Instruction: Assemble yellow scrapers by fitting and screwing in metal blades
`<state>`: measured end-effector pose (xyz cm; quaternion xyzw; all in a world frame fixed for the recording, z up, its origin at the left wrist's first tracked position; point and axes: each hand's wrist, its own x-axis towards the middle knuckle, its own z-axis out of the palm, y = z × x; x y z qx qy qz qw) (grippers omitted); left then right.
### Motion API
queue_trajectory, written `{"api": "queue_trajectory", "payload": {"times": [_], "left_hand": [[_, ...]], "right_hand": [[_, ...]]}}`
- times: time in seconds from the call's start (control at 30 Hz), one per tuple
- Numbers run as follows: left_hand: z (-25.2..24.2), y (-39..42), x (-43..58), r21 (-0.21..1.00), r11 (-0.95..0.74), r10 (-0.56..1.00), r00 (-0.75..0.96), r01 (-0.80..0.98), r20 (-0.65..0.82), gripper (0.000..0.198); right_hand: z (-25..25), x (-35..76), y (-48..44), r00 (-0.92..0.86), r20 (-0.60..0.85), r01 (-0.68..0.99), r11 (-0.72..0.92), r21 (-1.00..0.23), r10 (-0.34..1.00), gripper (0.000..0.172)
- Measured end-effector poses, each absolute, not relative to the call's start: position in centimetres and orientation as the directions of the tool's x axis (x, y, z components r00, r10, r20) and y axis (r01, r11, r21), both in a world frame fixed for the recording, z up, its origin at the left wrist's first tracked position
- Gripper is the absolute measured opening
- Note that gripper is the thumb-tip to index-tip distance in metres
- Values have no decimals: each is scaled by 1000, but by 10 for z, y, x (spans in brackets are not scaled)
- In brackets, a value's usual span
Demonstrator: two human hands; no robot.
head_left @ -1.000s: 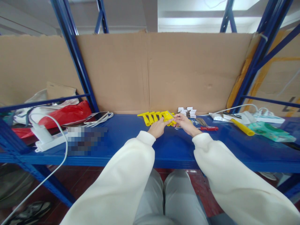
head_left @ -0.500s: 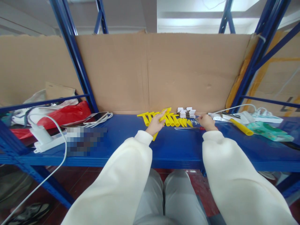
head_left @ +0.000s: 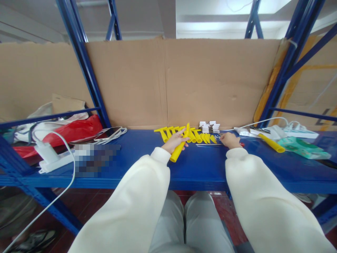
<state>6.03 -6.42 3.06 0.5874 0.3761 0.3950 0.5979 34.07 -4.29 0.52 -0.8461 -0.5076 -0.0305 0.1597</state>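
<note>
My left hand [head_left: 174, 140] is closed around a yellow plastic tube-shaped piece [head_left: 177, 154], tilted with its wide round end toward me and its narrow end pointing away. Behind that hand, several similar yellow pieces [head_left: 196, 136] lie in a row. Small yellow wedge-shaped pieces [head_left: 206, 138] lie to their right. My right hand [head_left: 230, 140] is at the table beside a scatter of small whitish bits [head_left: 217, 137], its fingers pinched together; whatever is between them is too small to make out. A thin screwdriver [head_left: 207, 144] with a red end lies partly under this hand.
White pieces with dark edges [head_left: 209, 127] are stacked by the cardboard wall [head_left: 210, 80]. On the right lie a yellow tube [head_left: 272, 143], a green packet [head_left: 302, 147] and a white power strip [head_left: 300, 134]. A phone [head_left: 109, 133], cables and a red bag [head_left: 76, 129] are on the left.
My left hand has turned and brought the yellow piece closer to me, so more of it shows. My right hand has shifted slightly left and down over the small bits.
</note>
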Motion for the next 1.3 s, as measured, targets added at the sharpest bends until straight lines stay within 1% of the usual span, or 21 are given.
{"api": "queue_trajectory", "payload": {"times": [0.3, 0.5, 0.67, 0.9, 1.07, 1.17, 1.23, 1.3], "left_hand": [[28, -61, 57, 995, 87, 880, 472, -53, -52, 80], [28, -59, 55, 995, 96, 847, 527, -23, -69, 82], [30, -63, 57, 995, 86, 846, 525, 42, -95, 79], [29, -66, 60, 990, 97, 853, 505, 101, -135, 75], [25, -60, 59, 991, 100, 840, 526, 87, -131, 77], [24, -58, 59, 991, 113, 834, 535, 72, -134, 78], [24, -58, 59, 990, 120, 835, 533, 71, -139, 78], [24, -57, 59, 990, 124, 835, 532, 68, -141, 78]], "right_hand": [[4, 335, -44, 437, 242, 897, -399, -191, 866, 26], [1, 339, -40, 432, 252, 898, -385, -214, 866, 23], [-5, 345, -34, 420, 266, 903, -373, -212, 868, 24], [-8, 345, -29, 431, 234, 898, -387, -210, 872, 31], [-9, 343, -29, 397, 285, 915, -354, -192, 872, 28], [-4, 337, -28, 336, 336, 931, -258, -257, 880, 24], [0, 329, -26, 245, 407, 935, -103, -340, 880, 21], [3, 318, -24, 124, 495, 903, 109, -415, 860, 17]]}}
